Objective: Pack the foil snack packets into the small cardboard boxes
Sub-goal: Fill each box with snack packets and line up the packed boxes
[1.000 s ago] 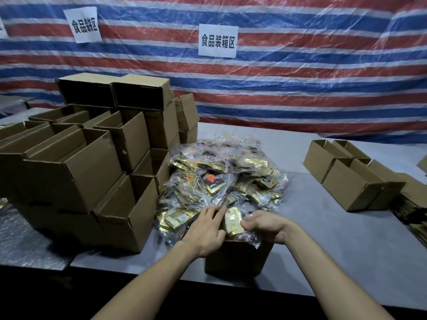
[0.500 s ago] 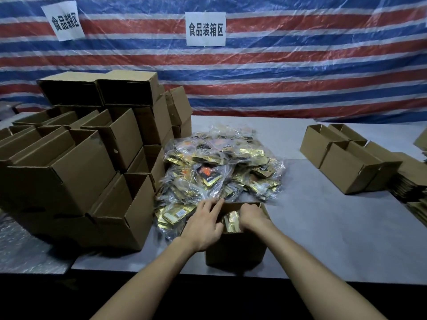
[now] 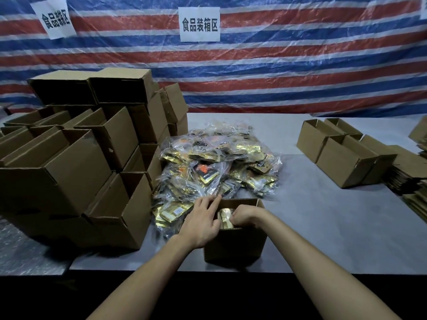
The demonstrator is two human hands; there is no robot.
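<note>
Brown cardboard box (image 3: 235, 245) stands open at the near edge of the grey table (image 3: 323, 227), and both hands are at its mouth. The left hand (image 3: 201, 220) lies over the box's left rim, fingers stretched nearly straight toward the far corner, steadying it. The right hand (image 3: 247, 217) reaches in from the right with its fingers curled down around a bundle of gold foil packets (image 3: 225, 217), which sits upright inside the box, tops just below the rim.

The step in hand looks like seating this bundle in the box. The next move probably calls for pressing it down flat, letting go, and then reaching to the pile (image 3: 215, 167) of bagged packets just beyond the box for more. How full the box is cannot be told.

Left of the pile rises a stack of empty boxes (image 3: 76, 162); well apart on the right stand more open boxes (image 3: 342, 155) and flattened cartons (image 3: 413, 188). Farthest hangs a striped red, white and blue tarpaulin (image 3: 277, 65) with paper signs (image 3: 199, 24).

A second ago the bundle was held higher, over the pile's near edge, and hid the box's opening. Since then it has sunk inside, and the far rim shows.
</note>
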